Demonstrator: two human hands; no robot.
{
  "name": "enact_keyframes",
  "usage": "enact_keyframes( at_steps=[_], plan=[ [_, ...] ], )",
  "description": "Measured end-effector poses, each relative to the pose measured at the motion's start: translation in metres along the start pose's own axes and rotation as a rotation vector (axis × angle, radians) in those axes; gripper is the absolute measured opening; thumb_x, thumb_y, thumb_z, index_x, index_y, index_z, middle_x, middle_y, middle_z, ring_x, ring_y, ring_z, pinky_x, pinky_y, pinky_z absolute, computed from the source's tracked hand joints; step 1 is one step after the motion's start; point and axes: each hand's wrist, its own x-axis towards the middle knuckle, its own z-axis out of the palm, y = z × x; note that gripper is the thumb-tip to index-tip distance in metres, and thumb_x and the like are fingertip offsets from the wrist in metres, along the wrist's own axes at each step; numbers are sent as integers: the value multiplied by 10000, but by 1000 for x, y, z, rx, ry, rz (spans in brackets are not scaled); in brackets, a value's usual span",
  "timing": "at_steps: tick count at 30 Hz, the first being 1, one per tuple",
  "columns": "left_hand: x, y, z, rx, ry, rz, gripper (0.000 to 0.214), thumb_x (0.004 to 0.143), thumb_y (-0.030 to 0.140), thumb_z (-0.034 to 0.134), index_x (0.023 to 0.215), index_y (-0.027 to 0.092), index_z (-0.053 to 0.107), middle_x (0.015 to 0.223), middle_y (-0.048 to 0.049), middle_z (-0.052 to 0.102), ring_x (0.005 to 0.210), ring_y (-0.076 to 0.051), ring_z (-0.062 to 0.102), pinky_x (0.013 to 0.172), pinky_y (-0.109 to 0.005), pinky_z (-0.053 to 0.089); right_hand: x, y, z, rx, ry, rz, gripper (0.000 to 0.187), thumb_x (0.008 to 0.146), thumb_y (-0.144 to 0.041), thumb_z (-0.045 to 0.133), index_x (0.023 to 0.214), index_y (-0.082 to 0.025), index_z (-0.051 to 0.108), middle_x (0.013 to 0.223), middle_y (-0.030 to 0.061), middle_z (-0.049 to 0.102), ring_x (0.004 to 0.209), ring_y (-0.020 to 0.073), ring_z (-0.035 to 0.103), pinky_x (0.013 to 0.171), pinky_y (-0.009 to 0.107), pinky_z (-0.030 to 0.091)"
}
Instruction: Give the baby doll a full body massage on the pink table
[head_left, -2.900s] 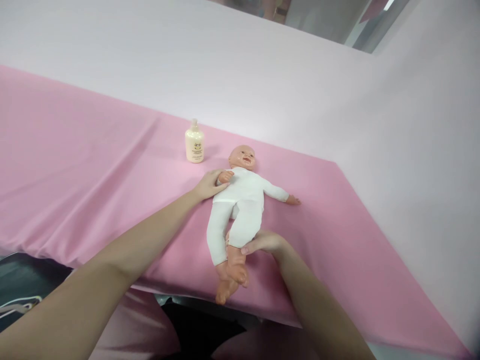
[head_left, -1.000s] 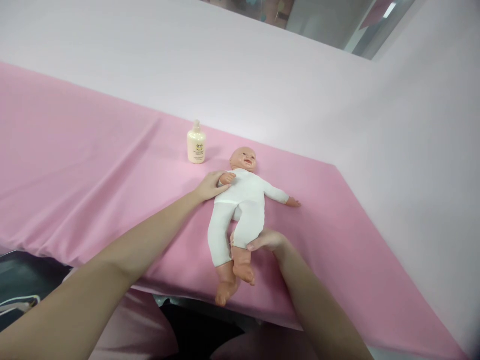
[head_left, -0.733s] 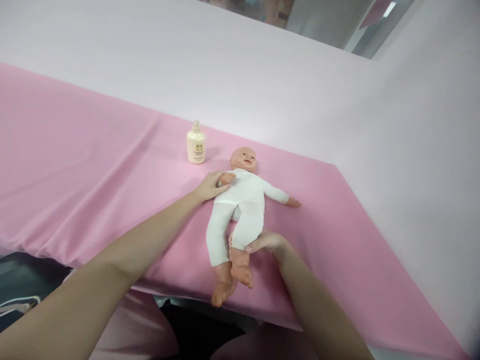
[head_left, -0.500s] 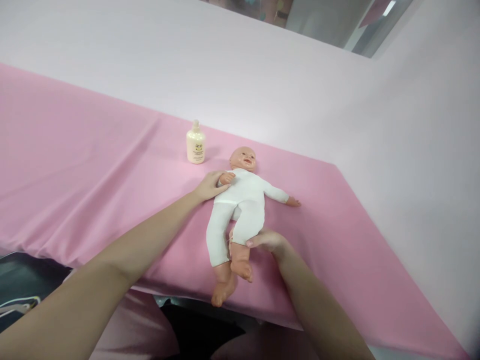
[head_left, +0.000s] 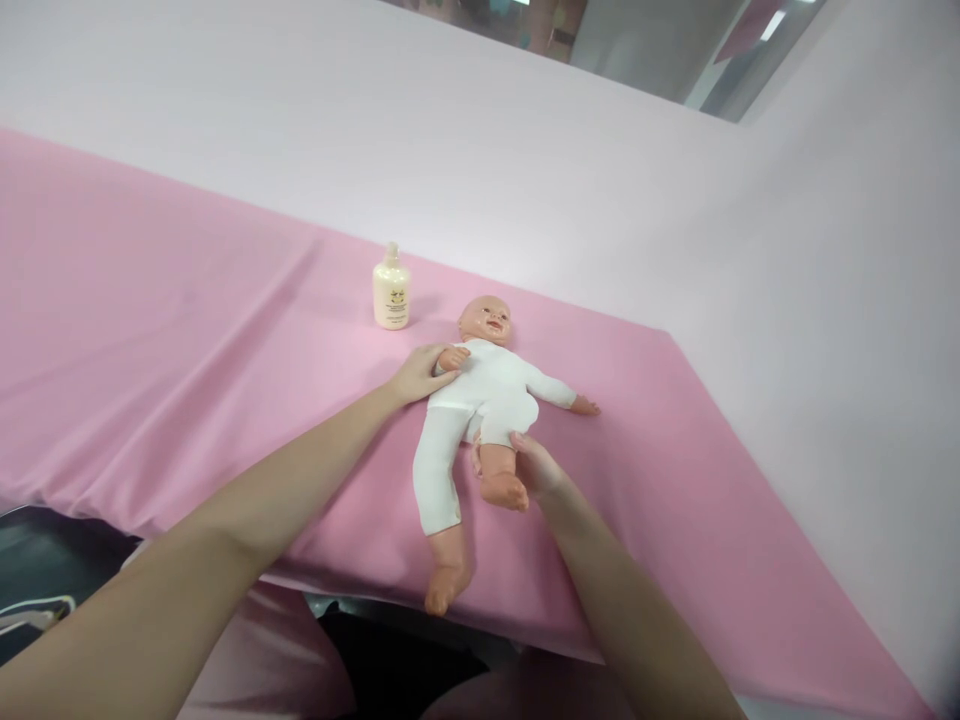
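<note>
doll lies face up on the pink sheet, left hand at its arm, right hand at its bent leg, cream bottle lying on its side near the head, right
No: the cream bottle stands upright, not on its side; the head view shows it. The rest holds: the doll lies face up on the pink sheet, left hand at its arm, right hand at its bent leg.

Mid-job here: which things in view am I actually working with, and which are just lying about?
In use: baby doll, lying face up; left hand holding its arm; right hand holding its bent leg.
Lying about: cream bottle, upright beyond the doll's head, untouched; pink cloth under everything.
</note>
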Motion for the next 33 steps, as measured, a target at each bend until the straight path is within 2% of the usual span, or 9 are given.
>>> enact_keyframes(
  at_steps=[4,8,10,13,16,24,29,33],
  plan=[
    [0,0,0,-1,-2,13,452,902,502,695,1235,204,768,1259,-117,832,1176,-342,770,1101,-482,598,-2,-1,3,131,10,50,752,728,-876,841,1005,-186,732,900,115,729,940,305,705,868,407,584],
    [-1,1,0,2,-6,8,468,912,510,688,1257,204,765,1258,-114,832,1176,-341,771,1108,-483,597,-4,-4,9,171,-46,45,683,695,-759,931,1013,-178,763,913,92,763,867,263,709,904,406,592],
    [-1,2,0,0,-2,1,470,910,514,686,1254,203,769,1248,-114,834,1167,-342,771,1102,-484,601,-6,-7,13,149,-41,60,657,682,-695,972,1039,-180,774,958,83,781,960,277,731,1012,440,578],
    [-1,2,0,-7,1,-5,469,910,508,690,1256,203,775,1249,-115,835,1164,-343,768,1106,-485,599,-10,-15,18,68,-13,104,632,637,-600,1041,1039,-183,789,1059,95,802,1224,332,706,1200,497,484],
    [-1,3,0,-10,-1,-3,477,911,501,698,1273,202,778,1260,-112,833,1171,-342,766,1117,-482,593,-12,-20,20,27,-23,129,634,613,-598,1056,1017,-179,804,1104,98,807,1312,356,664,1283,528,404],
    [-1,2,-1,0,-14,-13,498,918,505,681,1298,197,774,1281,-100,834,1175,-331,760,1108,-463,594,-12,-24,22,-1,-15,167,596,574,-594,1045,970,-203,832,1039,65,783,1299,357,654,1302,558,369],
    [-1,1,-1,-14,-12,24,487,925,506,677,1285,193,770,1275,-110,831,1164,-331,765,1102,-463,593,-11,-24,21,-2,-19,163,568,584,-579,1033,971,-216,830,1136,77,802,1326,353,645,1301,538,367],
    [0,-1,0,0,-11,19,490,925,515,681,1283,192,767,1262,-114,831,1163,-333,768,1099,-465,591,-11,-23,21,-1,-10,173,594,562,-595,1045,974,-220,840,1119,74,790,1346,362,625,1313,549,345]
  ],
)
